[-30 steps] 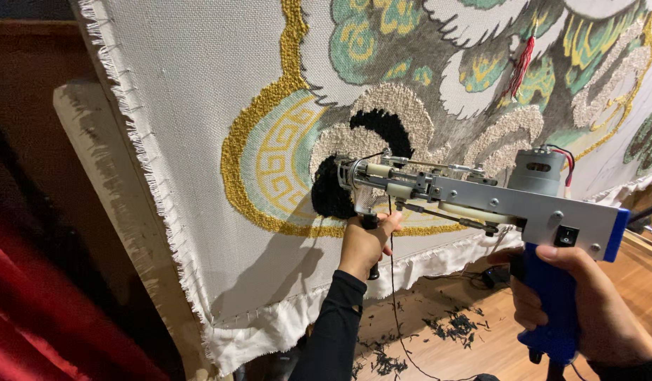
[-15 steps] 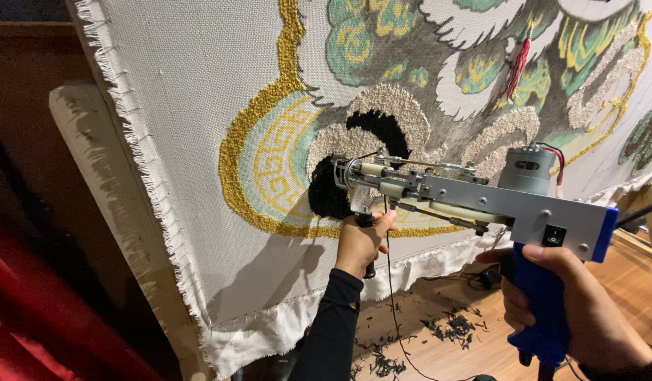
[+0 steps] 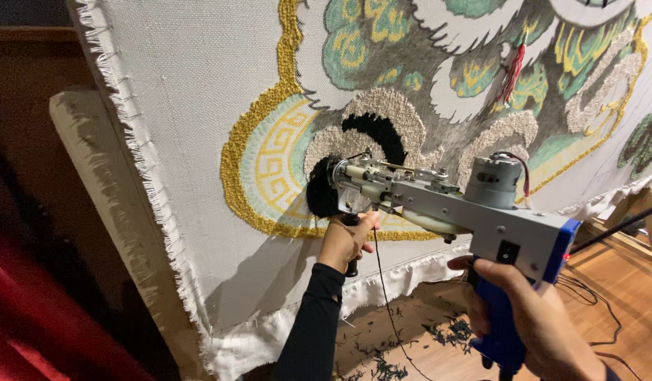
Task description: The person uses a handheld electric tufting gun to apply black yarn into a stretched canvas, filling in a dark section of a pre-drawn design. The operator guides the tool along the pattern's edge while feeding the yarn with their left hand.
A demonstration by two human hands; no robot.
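Hands grip tufting gun, arms outstretched toward cloth

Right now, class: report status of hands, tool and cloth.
Left hand grips front handle. Right hand on blue grip. Tufting gun tip against cloth, at black patch. Nothing in the way.

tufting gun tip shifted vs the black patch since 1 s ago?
No clear move. The tufting gun has its tip on the left lobe of the black tufted patch, as before. The left hand grips the front handle, the right hand the blue grip.
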